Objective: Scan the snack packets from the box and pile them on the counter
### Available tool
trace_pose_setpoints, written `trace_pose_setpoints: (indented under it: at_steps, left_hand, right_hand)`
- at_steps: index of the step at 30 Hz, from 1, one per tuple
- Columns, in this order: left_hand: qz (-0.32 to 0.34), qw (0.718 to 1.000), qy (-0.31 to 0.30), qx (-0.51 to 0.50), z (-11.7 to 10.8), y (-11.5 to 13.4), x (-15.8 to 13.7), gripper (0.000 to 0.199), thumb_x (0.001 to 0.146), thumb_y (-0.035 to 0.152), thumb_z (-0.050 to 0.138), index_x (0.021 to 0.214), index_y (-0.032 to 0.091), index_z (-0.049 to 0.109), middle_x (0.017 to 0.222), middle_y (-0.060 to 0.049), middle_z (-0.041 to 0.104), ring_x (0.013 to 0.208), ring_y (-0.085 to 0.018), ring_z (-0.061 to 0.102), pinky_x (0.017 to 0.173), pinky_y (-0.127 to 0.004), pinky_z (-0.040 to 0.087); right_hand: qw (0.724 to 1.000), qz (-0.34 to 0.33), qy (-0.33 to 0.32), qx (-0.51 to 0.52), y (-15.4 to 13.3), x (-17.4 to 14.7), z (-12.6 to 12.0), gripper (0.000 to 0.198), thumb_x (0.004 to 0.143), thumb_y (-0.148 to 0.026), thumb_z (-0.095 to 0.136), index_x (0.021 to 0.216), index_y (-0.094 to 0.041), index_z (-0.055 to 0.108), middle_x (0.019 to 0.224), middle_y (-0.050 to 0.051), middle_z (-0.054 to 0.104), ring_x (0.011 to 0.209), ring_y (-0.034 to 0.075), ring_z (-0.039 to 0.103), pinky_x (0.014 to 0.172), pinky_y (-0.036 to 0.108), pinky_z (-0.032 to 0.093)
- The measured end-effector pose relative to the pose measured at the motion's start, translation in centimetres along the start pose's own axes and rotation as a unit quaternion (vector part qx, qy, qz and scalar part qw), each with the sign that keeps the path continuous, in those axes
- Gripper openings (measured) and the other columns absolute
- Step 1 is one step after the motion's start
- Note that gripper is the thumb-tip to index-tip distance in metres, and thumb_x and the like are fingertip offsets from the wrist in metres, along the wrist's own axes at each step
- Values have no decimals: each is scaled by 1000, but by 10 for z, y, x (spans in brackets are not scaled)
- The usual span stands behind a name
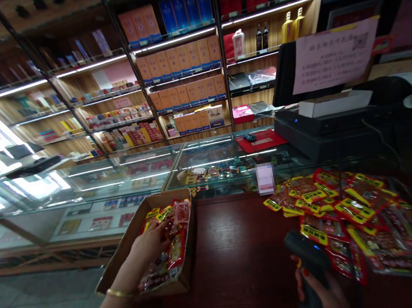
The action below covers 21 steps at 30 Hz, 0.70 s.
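My left hand reaches into an open cardboard box at the counter's left edge. Its fingers are stretched out over red and yellow snack packets and touch them; the fingertips are partly lost among the shiny wrappers. A black barcode scanner with a small blue light is gripped by my right hand, low in the view. Just right of the scanner, a large loose pile of similar snack packets is spread over the dark red wooden counter.
A glass display case borders the counter's far side, with a red mat on it. At right stand a monitor bearing a pink paper sign and a black register base. Stocked shelves line the back wall.
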<state>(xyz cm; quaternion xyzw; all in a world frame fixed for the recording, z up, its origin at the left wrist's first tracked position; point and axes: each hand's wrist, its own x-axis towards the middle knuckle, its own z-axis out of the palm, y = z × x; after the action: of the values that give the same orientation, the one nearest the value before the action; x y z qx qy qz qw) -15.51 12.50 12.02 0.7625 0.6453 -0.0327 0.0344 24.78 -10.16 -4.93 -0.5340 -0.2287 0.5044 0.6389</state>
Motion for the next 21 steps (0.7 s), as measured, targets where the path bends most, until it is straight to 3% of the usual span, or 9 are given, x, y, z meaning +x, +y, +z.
trace_pose_setpoints:
  at_steps: [4, 7, 9, 10, 12, 14, 16, 19, 21]
  left_hand:
    - [-87, 975, 199, -50, -23, 10, -45, 50, 89, 39, 57, 136, 23, 59, 136, -14, 67, 116, -35, 67, 99, -47, 51]
    - [-150, 892, 371, -211, -33, 28, -72, 46, 88, 49, 61, 126, 24, 65, 116, -9, 76, 107, -32, 71, 96, -46, 55]
    - [-133, 827, 419, -351, -28, 51, -84, 51, 82, 50, 68, 126, 24, 65, 113, -7, 77, 103, -28, 73, 97, -44, 56]
    - [-109, 802, 417, -413, -22, 65, -87, 53, 81, 48, 70, 128, 24, 64, 116, -7, 76, 103, -26, 73, 98, -42, 56]
    - [-52, 785, 367, -496, -3, 97, -89, 54, 80, 43, 69, 130, 23, 62, 126, -8, 73, 108, -25, 72, 102, -40, 55]
    - [3, 785, 275, -556, 24, 128, -84, 49, 81, 37, 66, 128, 22, 63, 130, -9, 71, 115, -25, 69, 105, -39, 53]
    - [41, 758, 164, -630, 53, 153, -75, 44, 81, 36, 61, 122, 19, 66, 131, -11, 70, 121, -26, 67, 106, -38, 52]
    - [18, 707, 60, -704, 96, 171, -59, 40, 82, 42, 58, 112, 16, 66, 126, -15, 71, 117, -27, 68, 97, -37, 56]
    - [-27, 712, 61, -699, 118, 174, -51, 39, 77, 45, 66, 104, 18, 63, 117, -14, 74, 104, -26, 72, 88, -35, 59]
  right_hand:
    - [1000, 4, -4, 9, 1, 2, -2, 59, 74, -59, 82, 115, -19, 64, 57, -6, 67, 49, 15, 59, 52, 27, 50]
    - [1000, 8, -3, 10, 2, 4, -2, 58, 73, -58, 83, 112, -19, 67, 57, -6, 67, 49, 15, 60, 51, 28, 51]
    - [1000, 2, -1, 17, 1, 3, 0, 53, 74, -58, 83, 108, -19, 69, 57, -5, 67, 48, 15, 59, 50, 27, 50]
    - [1000, 0, 2, 24, 0, 2, 2, 52, 73, -58, 83, 106, -19, 70, 57, -5, 67, 47, 15, 59, 48, 27, 49]
    - [999, -4, 5, 33, -4, 0, 5, 51, 72, -58, 84, 103, -20, 70, 58, -4, 68, 46, 14, 58, 46, 26, 48]
    - [1000, -15, 7, 25, -7, -4, 9, 50, 73, -58, 84, 103, -21, 70, 59, -5, 68, 46, 13, 58, 47, 25, 48]
    - [999, -28, 21, 8, -10, -6, 11, 51, 72, -60, 83, 102, -21, 70, 58, -5, 67, 47, 13, 58, 48, 25, 48]
    - [999, -34, 27, -5, -11, -7, 12, 55, 72, -61, 82, 105, -20, 68, 58, -6, 66, 48, 14, 58, 51, 26, 50]
    - [999, -32, 9, -10, -10, -7, 11, 54, 76, -59, 80, 110, -19, 66, 60, -6, 66, 51, 14, 58, 54, 26, 50]
